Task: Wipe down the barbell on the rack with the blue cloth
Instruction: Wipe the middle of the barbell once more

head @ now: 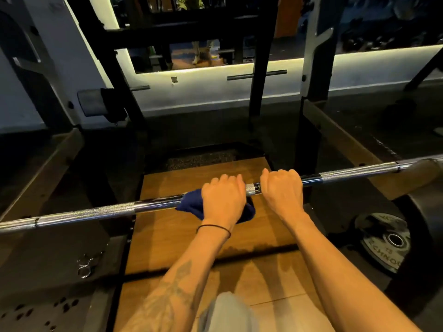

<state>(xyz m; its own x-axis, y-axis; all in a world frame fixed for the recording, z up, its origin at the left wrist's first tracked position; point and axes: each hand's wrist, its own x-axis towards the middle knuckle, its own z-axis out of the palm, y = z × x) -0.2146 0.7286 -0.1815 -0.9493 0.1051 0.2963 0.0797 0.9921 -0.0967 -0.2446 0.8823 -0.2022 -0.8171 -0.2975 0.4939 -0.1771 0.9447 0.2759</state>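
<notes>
A chrome barbell (100, 210) runs across the view from lower left to upper right, resting on the rack. My left hand (223, 197) is closed around the bar near its middle, with the blue cloth (190, 203) wrapped between palm and bar; cloth ends stick out on both sides of the hand. My right hand (281, 189) grips the bare bar just to the right, a short knurled stretch showing between the two hands.
A wooden platform (182, 236) lies under the bar. A black weight plate (383, 243) leans at the lower right. A metal spring collar (86, 264) lies on the black mat at left. Black rack uprights (259, 92) and a mirror wall stand behind.
</notes>
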